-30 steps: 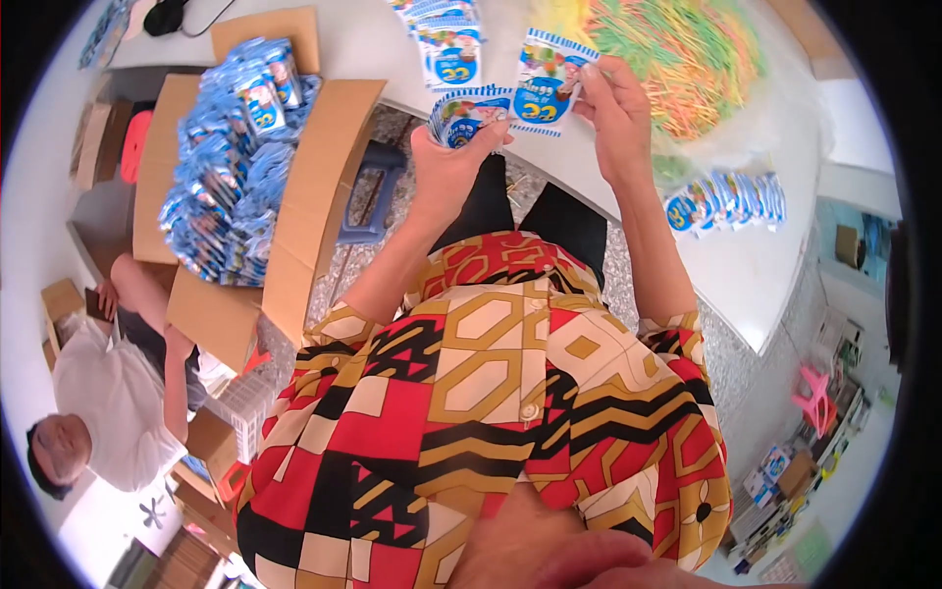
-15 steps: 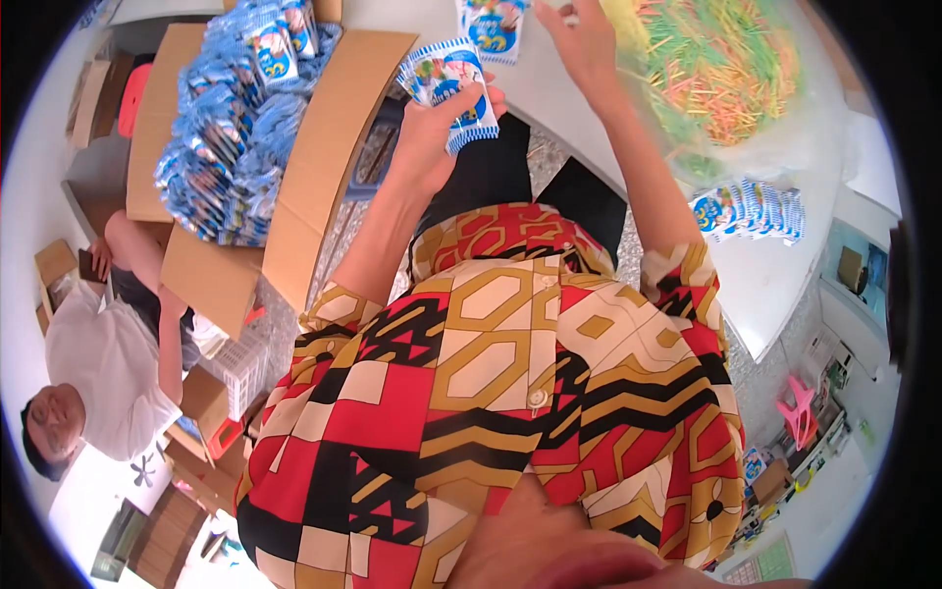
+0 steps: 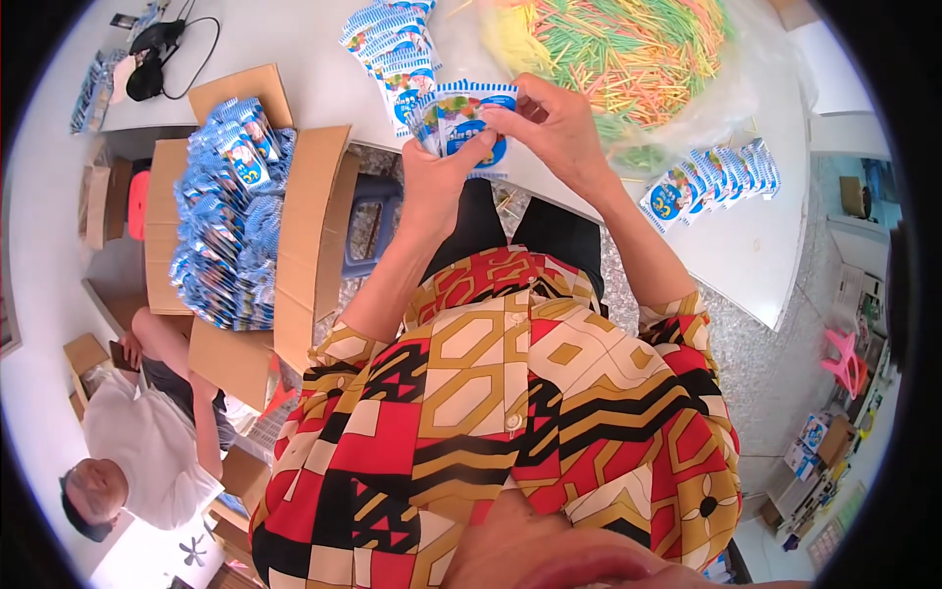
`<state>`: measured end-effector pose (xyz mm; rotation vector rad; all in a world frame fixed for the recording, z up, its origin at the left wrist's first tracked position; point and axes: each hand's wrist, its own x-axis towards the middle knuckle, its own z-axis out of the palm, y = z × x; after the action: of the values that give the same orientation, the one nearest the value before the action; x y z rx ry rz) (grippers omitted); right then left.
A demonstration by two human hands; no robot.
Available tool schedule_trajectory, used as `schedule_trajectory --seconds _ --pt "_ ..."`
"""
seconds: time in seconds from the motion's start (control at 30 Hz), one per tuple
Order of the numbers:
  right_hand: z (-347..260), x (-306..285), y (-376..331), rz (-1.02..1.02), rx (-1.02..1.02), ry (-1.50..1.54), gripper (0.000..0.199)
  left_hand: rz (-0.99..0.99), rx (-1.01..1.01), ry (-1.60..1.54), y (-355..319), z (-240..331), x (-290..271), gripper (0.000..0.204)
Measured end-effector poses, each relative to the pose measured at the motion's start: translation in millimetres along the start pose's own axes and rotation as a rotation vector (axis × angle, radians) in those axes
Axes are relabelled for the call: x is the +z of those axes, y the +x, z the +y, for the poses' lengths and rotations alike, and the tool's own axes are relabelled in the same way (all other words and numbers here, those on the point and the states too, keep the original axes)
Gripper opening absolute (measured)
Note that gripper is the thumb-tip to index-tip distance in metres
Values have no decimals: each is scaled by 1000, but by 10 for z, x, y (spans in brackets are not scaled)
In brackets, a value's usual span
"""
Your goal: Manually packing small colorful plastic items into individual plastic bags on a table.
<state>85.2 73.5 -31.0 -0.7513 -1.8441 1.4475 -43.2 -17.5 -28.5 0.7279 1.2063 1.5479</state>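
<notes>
Blue-and-white printed packets point(image 3: 481, 103), a small overlapping bunch, are held over the table's near edge. My left hand point(image 3: 437, 187) is closed around their lower left part, thumb across the front. At the right side of the front packet, my right hand point(image 3: 559, 133) pinches with thumb and fingers. Just behind them, a fanned row of similar packets point(image 3: 388, 44) lies on the white table point(image 3: 304, 39). Another overlapping row of packets point(image 3: 711, 184) rests to the right of my right forearm.
Thin coloured sticks point(image 3: 638, 59) lie heaped on clear plastic at the far right. An open cardboard box point(image 3: 312, 231) full of packets point(image 3: 231, 221) stands at left, beside a blue-grey stool point(image 3: 368, 231). Farther left sits a person in a white shirt point(image 3: 147, 432).
My right hand has come down to the packets in my left hand and now grips the front one's edge. The whole view has shifted, showing more of the table's left side.
</notes>
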Motion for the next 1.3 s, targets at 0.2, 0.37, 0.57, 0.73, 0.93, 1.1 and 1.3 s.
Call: schedule_trajectory --seconds 0.2,0.37,0.57,0.73,0.93,1.1,1.3 --pt "73 -152 -2 76 -36 130 15 127 -103 -195 15 20 53 26" --pt "-58 -274 31 -56 -4 17 18 69 -31 -67 17 -1 0 30" --pt "-138 -339 48 -149 48 -111 22 5 -20 -78 -21 50 -11 33" --pt "-252 -332 25 -176 30 -103 19 -92 -134 -112 5 92 -65 34" --pt "-330 -356 -65 -195 -52 -258 16 -160 -133 -17 -28 126 -36 36" --pt "-315 -310 -101 -110 -94 -273 18 -95 -111 -9 -23 63 11 34" --pt "-469 -286 -81 60 -226 -296 24 -95 -52 -33 18 77 9 32"
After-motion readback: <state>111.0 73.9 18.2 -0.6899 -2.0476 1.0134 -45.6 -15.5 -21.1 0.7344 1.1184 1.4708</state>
